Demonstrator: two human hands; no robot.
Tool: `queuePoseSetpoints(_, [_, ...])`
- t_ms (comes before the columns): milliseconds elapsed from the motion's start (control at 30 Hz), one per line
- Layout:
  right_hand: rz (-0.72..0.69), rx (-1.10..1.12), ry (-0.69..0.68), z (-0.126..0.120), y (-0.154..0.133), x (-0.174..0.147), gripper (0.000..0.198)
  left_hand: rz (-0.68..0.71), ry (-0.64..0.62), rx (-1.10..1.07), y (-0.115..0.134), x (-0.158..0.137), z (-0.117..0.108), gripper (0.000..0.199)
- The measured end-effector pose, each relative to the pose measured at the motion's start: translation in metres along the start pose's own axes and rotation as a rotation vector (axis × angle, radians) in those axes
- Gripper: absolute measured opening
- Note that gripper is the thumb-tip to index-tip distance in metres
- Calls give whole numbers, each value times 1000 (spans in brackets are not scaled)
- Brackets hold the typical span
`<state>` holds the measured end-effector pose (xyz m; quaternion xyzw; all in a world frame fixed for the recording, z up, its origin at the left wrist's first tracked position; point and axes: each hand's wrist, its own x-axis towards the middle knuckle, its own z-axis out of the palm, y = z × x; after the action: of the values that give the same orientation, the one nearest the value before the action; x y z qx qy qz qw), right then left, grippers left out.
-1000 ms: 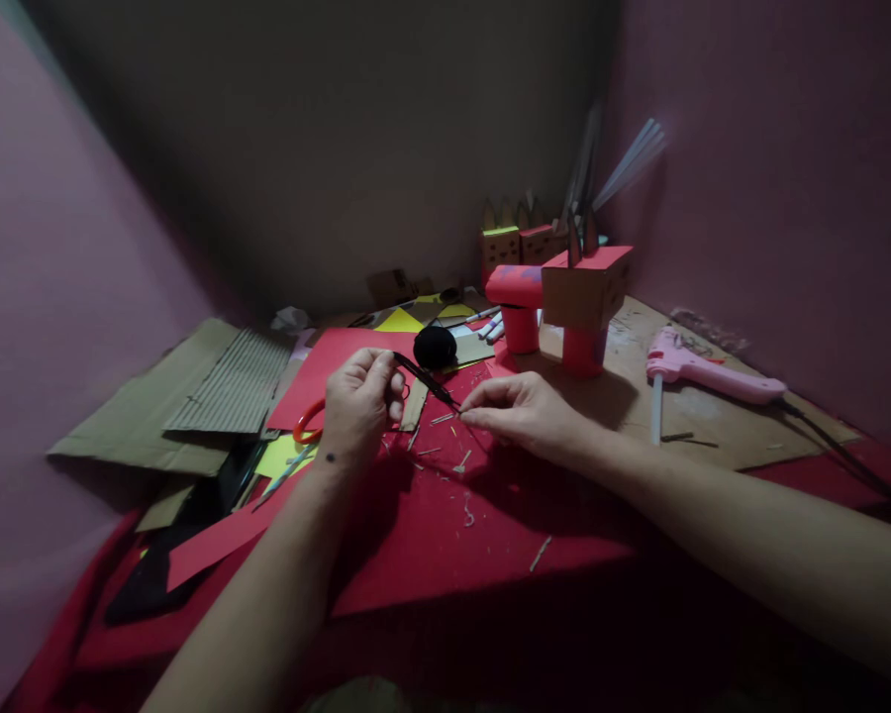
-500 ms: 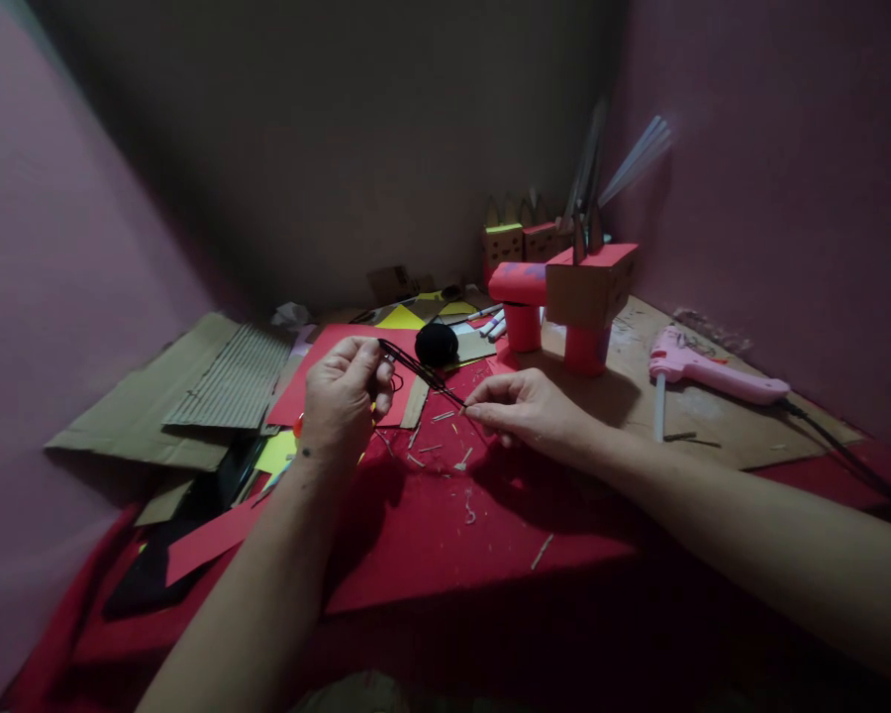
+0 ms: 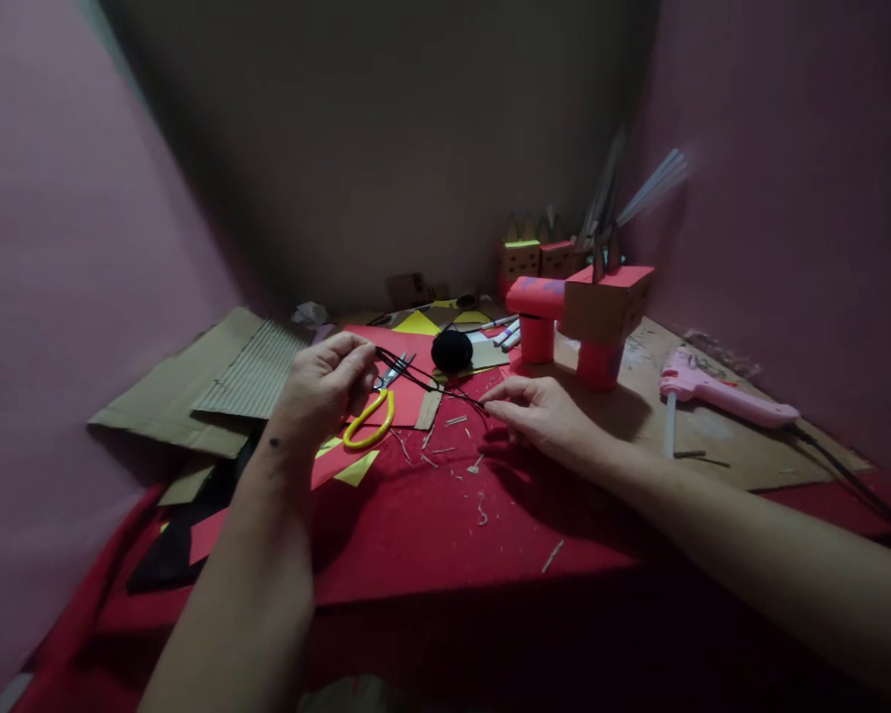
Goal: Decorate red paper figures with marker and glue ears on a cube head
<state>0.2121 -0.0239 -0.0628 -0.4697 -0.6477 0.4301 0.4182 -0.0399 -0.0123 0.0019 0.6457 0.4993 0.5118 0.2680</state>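
Several strands of black yarn (image 3: 410, 370) stretch between my two hands above the table. My left hand (image 3: 332, 374) is closed, pinching one end of the strands between thumb and fingers. At the other end, the fingertips of my right hand (image 3: 536, 411) pinch the yarn. Behind the strands rests a black ball of yarn (image 3: 452, 351). Scissors with yellow handles (image 3: 371, 424) lie beside my left hand, their blades partly behind the yarn.
A red animal-like figure with a cardboard box head (image 3: 601, 309) stands right of the yarn ball. On a cardboard sheet (image 3: 749, 465) lies a pink glue gun (image 3: 728, 391). Cardboard pieces (image 3: 170, 386) are stacked at left. Scraps litter the red cloth (image 3: 416, 555).
My left hand has shifted left relative to the table things, uncovering the scissors. The hands are farther apart, and the yarn strands between them look longer. The camera view has shifted slightly.
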Motion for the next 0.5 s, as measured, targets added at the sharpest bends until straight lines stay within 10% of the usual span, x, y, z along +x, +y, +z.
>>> queuePoseSetpoints(300, [-413, -139, 161, 19, -36, 8, 13, 159, -162, 225, -6, -3, 5, 23])
queuePoseSetpoints(500, [-227, -283, 53, 31, -74, 37, 30, 337, -290, 325, -8, -9, 19, 20])
